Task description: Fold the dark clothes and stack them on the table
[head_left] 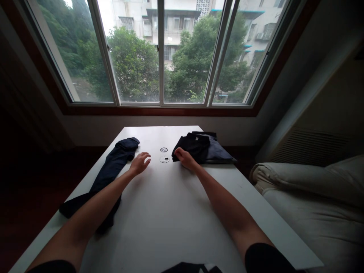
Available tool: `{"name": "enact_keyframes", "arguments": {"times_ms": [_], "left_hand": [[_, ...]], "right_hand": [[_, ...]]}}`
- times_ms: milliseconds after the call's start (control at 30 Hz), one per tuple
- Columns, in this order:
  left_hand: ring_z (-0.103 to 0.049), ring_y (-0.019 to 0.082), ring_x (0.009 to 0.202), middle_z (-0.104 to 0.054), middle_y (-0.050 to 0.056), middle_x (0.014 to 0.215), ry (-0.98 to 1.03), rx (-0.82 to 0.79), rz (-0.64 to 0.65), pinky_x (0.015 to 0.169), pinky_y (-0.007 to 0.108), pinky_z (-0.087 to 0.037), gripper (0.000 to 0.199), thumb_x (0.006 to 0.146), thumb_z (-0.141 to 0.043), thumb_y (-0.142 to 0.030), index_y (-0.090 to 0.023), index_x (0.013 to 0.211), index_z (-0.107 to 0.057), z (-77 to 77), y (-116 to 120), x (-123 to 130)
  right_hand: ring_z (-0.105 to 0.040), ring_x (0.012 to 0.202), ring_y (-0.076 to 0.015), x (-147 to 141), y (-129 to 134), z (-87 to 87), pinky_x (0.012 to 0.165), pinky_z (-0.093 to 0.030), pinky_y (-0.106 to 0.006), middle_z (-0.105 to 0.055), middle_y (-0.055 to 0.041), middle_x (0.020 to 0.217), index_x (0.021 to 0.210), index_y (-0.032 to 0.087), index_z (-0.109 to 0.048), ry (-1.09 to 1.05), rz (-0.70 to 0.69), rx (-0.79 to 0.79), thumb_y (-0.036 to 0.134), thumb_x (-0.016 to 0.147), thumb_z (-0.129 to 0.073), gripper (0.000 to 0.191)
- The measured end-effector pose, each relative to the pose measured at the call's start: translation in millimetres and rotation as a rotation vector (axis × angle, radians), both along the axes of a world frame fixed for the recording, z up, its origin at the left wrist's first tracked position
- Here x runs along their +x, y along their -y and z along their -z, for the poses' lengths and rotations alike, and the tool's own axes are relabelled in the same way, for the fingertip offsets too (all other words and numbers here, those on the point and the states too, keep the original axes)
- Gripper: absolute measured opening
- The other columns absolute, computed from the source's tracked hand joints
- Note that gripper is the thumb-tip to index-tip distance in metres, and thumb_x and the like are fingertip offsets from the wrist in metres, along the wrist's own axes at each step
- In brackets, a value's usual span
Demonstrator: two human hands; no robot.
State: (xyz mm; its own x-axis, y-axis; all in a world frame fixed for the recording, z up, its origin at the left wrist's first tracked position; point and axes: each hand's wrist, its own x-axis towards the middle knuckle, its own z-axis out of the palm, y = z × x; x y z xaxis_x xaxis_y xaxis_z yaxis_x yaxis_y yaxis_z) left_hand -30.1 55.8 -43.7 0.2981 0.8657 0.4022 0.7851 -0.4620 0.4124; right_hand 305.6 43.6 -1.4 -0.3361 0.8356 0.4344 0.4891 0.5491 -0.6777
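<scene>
On the white table, dark navy trousers lie lengthwise along the left side, partly under my left forearm. My left hand hovers just right of them, fingers apart and holding nothing. Folded black clothing rests at the far right, overlapping a grey-blue folded garment. At the black clothing's left edge is my right hand, its fingers curled together; whether they pinch the fabric is hard to make out.
Two round discs lie flat between my hands. Beyond the table's far edge is a wall with a wide window. A pale sofa stands to the right. Dark fabric shows at the bottom edge.
</scene>
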Motion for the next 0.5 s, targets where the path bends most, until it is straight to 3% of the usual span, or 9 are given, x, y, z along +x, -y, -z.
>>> {"name": "enact_keyframes", "arguments": {"times_ms": [133, 200, 233, 300, 400, 500], "left_hand": [[-0.068, 0.026, 0.113, -0.066, 0.013, 0.133, 0.063, -0.101, -0.016, 0.102, 0.04, -0.053, 0.044, 0.103, -0.046, -0.043, -0.018, 0.135, -0.062, 3.3, -5, 21], [-0.069, 0.026, 0.112, -0.067, 0.015, 0.132, 0.06, -0.14, -0.014, 0.099, 0.038, -0.055, 0.053, 0.098, -0.054, -0.047, -0.017, 0.143, -0.057, 6.7, -3, 25], [-0.068, 0.028, 0.116, -0.066, 0.015, 0.133, 0.035, -0.152, -0.005, 0.1, 0.039, -0.054, 0.06, 0.094, -0.061, -0.048, -0.017, 0.145, -0.055, 8.0, 0, 27], [-0.063, 0.032, 0.124, -0.066, 0.015, 0.135, -0.05, -0.165, 0.021, 0.106, 0.041, -0.05, 0.067, 0.087, -0.07, -0.046, -0.018, 0.145, -0.056, 8.6, 8, 28], [-0.065, 0.031, 0.119, -0.071, 0.011, 0.127, -0.158, -0.191, 0.069, 0.102, 0.039, -0.05, 0.05, 0.085, -0.068, -0.034, -0.021, 0.134, -0.065, 2.2, 23, 27], [-0.07, 0.028, 0.104, -0.076, 0.007, 0.109, -0.185, -0.194, 0.102, 0.093, 0.036, -0.052, 0.037, 0.083, -0.066, -0.029, -0.024, 0.119, -0.072, -15.1, 38, 20]], "right_hand": [[-0.065, 0.087, -0.0161, -59, 51, -12.7, 0.081, -0.052, -0.026, -0.072, -0.0046, 0.097, 0.102, 0.017, -0.068, 0.122, -0.82, -0.349, 0.037, 0.097, -0.06, 0.022], [-0.068, 0.094, -0.0171, -77, 68, -16.5, 0.087, -0.053, -0.027, -0.074, -0.0065, 0.103, 0.108, 0.016, -0.07, 0.132, -1.0, -0.439, 0.038, 0.098, -0.061, 0.026], [-0.068, 0.095, -0.0175, -82, 71, -16.8, 0.089, -0.053, -0.028, -0.074, -0.0071, 0.104, 0.109, 0.016, -0.07, 0.09, -0.988, -0.438, 0.039, 0.099, -0.06, 0.027], [-0.069, 0.093, -0.018, -83, 66, -13.3, 0.09, -0.053, -0.029, -0.074, -0.0071, 0.099, 0.107, 0.016, -0.071, -0.058, -0.799, -0.373, 0.037, 0.098, -0.06, 0.026], [-0.069, 0.087, -0.0182, -65, 36, 1.6, 0.086, -0.053, -0.03, -0.073, -0.0044, 0.09, 0.103, 0.017, -0.07, -0.205, -0.348, -0.251, 0.033, 0.096, -0.059, 0.02], [-0.068, 0.087, -0.0172, -33, 5, 21.0, 0.086, -0.052, -0.029, -0.073, -0.0019, 0.092, 0.1, 0.021, -0.07, -0.09, 0.1, -0.189, 0.026, 0.094, -0.057, 0.015]]}}
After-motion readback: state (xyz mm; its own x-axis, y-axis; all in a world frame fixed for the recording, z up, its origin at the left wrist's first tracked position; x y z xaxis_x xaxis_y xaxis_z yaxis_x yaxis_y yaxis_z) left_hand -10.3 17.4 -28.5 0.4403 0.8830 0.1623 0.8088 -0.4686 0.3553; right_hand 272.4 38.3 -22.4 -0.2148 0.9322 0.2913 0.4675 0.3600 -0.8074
